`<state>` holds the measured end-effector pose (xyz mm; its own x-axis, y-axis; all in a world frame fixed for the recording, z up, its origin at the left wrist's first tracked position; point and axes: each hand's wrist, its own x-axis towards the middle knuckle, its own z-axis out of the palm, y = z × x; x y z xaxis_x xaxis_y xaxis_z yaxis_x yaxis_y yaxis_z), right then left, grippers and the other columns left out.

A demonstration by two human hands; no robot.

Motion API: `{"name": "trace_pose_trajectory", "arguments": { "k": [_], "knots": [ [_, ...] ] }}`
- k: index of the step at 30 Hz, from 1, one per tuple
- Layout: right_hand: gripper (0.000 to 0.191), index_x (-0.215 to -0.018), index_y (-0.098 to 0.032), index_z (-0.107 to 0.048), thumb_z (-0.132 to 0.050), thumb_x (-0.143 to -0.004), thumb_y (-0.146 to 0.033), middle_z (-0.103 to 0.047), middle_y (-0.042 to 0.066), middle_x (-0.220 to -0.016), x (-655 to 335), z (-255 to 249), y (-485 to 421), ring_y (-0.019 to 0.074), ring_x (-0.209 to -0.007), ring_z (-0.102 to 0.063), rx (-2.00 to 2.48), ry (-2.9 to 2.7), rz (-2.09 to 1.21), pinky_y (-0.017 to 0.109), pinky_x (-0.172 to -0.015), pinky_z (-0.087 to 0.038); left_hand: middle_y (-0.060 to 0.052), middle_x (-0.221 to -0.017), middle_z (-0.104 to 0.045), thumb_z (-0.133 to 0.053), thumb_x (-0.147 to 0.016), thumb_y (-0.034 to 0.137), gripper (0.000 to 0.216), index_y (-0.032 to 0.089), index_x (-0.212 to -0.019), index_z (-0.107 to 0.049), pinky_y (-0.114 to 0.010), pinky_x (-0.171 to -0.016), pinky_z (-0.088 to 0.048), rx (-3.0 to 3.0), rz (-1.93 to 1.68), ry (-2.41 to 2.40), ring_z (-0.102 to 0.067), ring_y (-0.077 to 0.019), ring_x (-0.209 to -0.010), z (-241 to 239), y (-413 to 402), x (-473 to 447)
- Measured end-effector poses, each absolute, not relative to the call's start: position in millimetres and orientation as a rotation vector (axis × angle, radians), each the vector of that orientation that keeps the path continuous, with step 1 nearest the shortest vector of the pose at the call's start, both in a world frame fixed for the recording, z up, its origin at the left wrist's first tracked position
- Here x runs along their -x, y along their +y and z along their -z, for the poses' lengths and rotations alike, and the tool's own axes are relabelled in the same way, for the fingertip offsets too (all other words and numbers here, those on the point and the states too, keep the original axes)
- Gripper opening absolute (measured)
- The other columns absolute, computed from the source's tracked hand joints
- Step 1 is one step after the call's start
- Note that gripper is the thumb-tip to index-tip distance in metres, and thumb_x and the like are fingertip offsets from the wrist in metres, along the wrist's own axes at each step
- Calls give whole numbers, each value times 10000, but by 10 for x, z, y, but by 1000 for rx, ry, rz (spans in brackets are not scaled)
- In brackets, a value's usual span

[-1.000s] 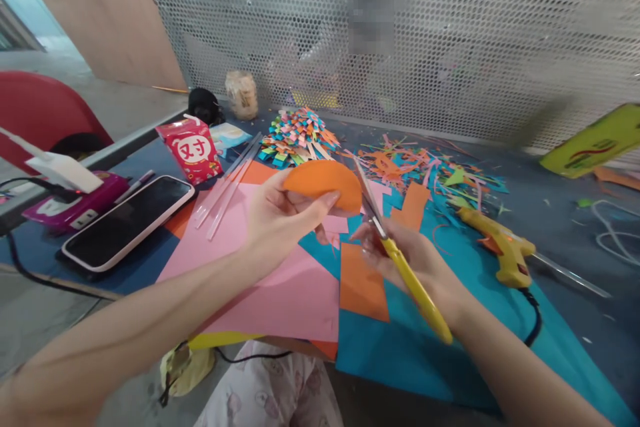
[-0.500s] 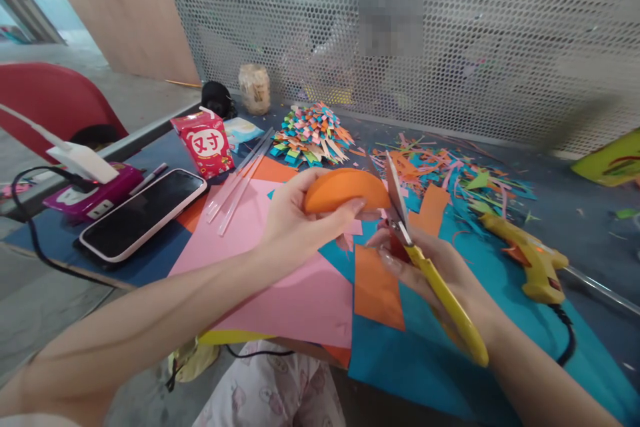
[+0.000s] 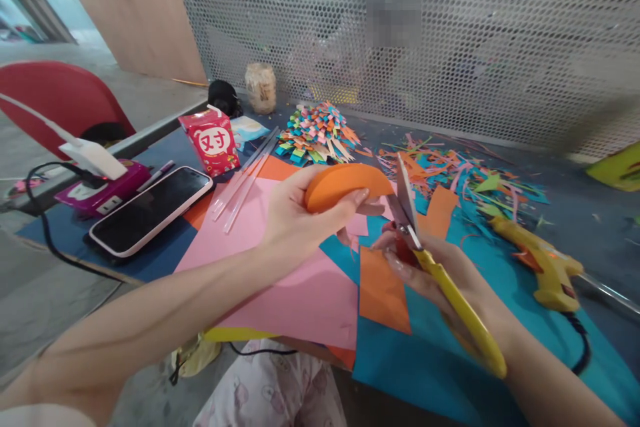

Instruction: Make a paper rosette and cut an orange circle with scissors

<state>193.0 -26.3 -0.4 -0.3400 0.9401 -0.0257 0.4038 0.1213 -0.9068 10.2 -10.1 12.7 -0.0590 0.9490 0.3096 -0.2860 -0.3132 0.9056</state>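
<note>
Left fingers (image 3: 345,209) pinch curved orange paper (image 3: 343,185) at the scissors' (image 3: 431,263) blades; right fingers (image 3: 407,273) curl closed around the scissors' handles; a glue gun (image 3: 545,260) lies right of the scissors.

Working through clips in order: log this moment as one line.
left hand: holds curved orange paper | right hand: holds scissors, blades parted at paper's edge | glue gun: lies at right
</note>
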Motion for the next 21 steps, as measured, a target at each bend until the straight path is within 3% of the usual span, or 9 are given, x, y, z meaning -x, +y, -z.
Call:
{"name": "trace_pose_trajectory", "arguments": {
  "k": [10, 16, 21],
  "knots": [
    [218, -800, -248, -632, -660, -714, -446, -539, -13, -681, -1950, 63, -250, 171, -645, -532, 1326, -1806, -1150, 239, -560, -441, -35, -746, -740, -665, -739, 196, 83, 173, -797, -611, -159, -328, -463, -1248, -1574, 818, -727, -219, -657, -104, -96, -87],
    [198, -834, -244, -621, -599, -798, -438, -554, 23, -714, -1933, -21, -271, 190, -665, -528, 1344, -1835, -1212, 276, -568, -416, -28, -747, -735, -682, -728, 220, 96, 188, -792, -619, -185, -347, -479, -1252, -1565, 864, -727, -226, -671, -124, -121, -77],
    [198, -817, -229, -599, -627, -775, -421, -536, 17, -713, -1916, -27, -276, 194, -696, -529, 1361, -1814, -1224, 285, -594, -429, -36, -786, -736, -670, -739, 239, 93, 197, -812, -631, -213, -362, -480, -1271, -1540, 899, -729, -257, -734, -127, -129, -72]
  ]
}}
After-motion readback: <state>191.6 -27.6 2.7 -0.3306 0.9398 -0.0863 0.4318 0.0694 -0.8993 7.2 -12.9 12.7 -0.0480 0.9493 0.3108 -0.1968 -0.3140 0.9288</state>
